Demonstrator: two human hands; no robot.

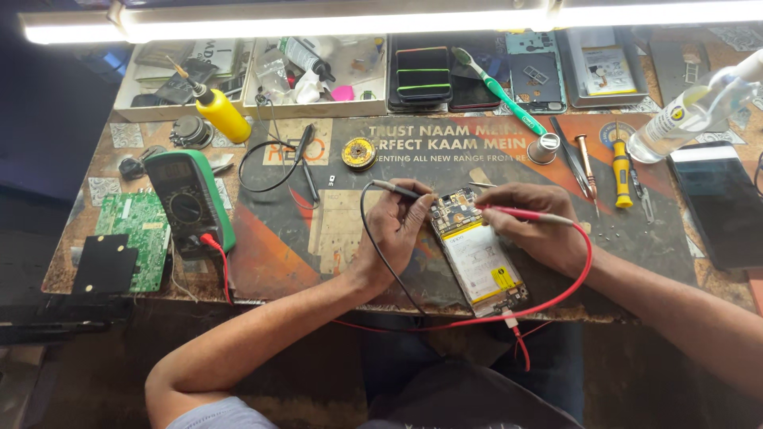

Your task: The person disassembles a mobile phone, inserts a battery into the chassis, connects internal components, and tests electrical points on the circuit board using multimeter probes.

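An opened phone (pixel 482 262) with a white battery lies on the work mat (pixel 318 238), its circuit board at the upper end. My left hand (pixel 395 229) grips a black test probe (pixel 395 189) whose tip points at the board. My right hand (pixel 528 226) holds a red test probe (pixel 531 214), its tip also at the phone's upper part. Red and black leads run back to a green multimeter (pixel 189 202) at the left.
A green circuit board (pixel 135 238) and black pad lie far left. A yellow bottle (pixel 221 113), white trays of parts (pixel 318 75), a toothbrush (pixel 497 89), tweezers, screwdrivers (pixel 621 171), a clear spray bottle (pixel 691 115) and a dark phone (pixel 719 202) surround the mat.
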